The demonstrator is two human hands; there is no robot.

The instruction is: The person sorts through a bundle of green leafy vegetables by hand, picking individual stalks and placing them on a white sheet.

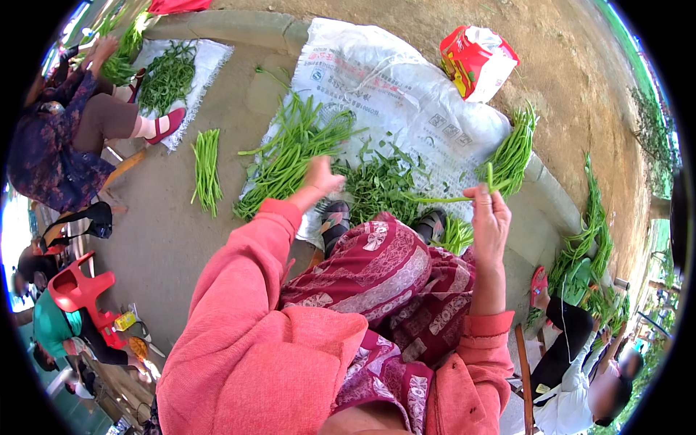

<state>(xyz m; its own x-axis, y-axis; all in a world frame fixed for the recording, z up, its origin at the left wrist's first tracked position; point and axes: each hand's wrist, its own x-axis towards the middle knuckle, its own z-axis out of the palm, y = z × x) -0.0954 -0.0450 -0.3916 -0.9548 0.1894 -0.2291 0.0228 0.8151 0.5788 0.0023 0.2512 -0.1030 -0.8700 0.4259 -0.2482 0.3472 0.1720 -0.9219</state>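
Note:
My left hand [321, 176] is over the right edge of a loose heap of long green stems [288, 152] on a white woven plastic sack [375, 81]; it looks blurred, and whether anything is between its fingers cannot be told. Raised at the right, my right hand [489, 215] pinches a few green vegetable stems [492, 182] between thumb and fingers. Stripped dark green leaves [380, 182] lie in a pile between and beyond my feet. Another bunch of stems [457, 236] lies beside my right shoe [431, 224].
A sorted bunch of stems [206, 171] lies on the concrete at left, another [514, 149] at the sack's right edge. A red and white bag [478, 62] stands beyond. People sit at both sides, one near a leaf-covered sack [209, 60]; a red plastic stool [81, 285] is at lower left.

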